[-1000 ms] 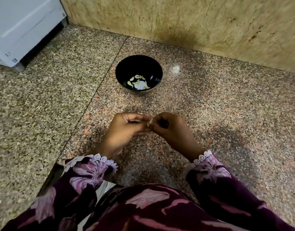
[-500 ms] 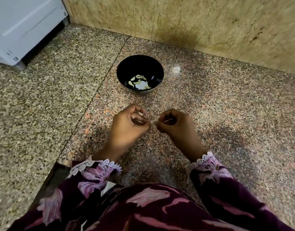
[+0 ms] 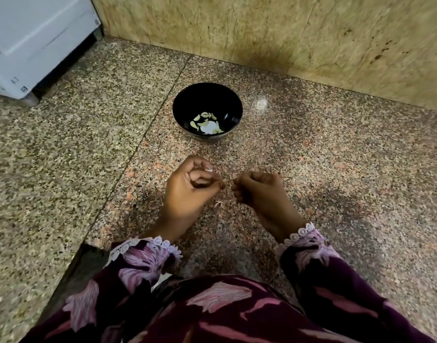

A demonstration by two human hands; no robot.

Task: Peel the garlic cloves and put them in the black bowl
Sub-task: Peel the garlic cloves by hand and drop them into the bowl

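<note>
Granite, speckled pink and grey, makes up the floor [image 3: 336, 169] where the person sits, with a tan stone wall [image 3: 262, 33] rising behind it and a white appliance [image 3: 34, 33] standing at the far left corner. A black bowl [image 3: 231, 105] rests on the floor near the wall, well ahead of both hands. Inside it lie several pale peeled garlic cloves [image 3: 205, 121] and 1 white papery scrap, gathered at the bottom toward the near side.

Both hands hover close together above the floor, between the bowl and the person's lap, not touching each other. The left hand [image 3: 190, 186] has its fingers curled inward, and a small pale bit, probably a garlic clove [image 3: 208, 170], shows at its fingertips; the thumb presses toward the forefinger. The right hand [image 3: 259, 191] is also curled, its thumb and forefinger pinched together at the tip nearest the left hand; what it pinches is too small and blurred to tell. A thin wisp of garlic skin [image 3: 218, 203] shows just below the gap between the hands.

Dark purple floral sleeves [image 3: 143, 261] with white lace cuffs cover both wrists.
</note>
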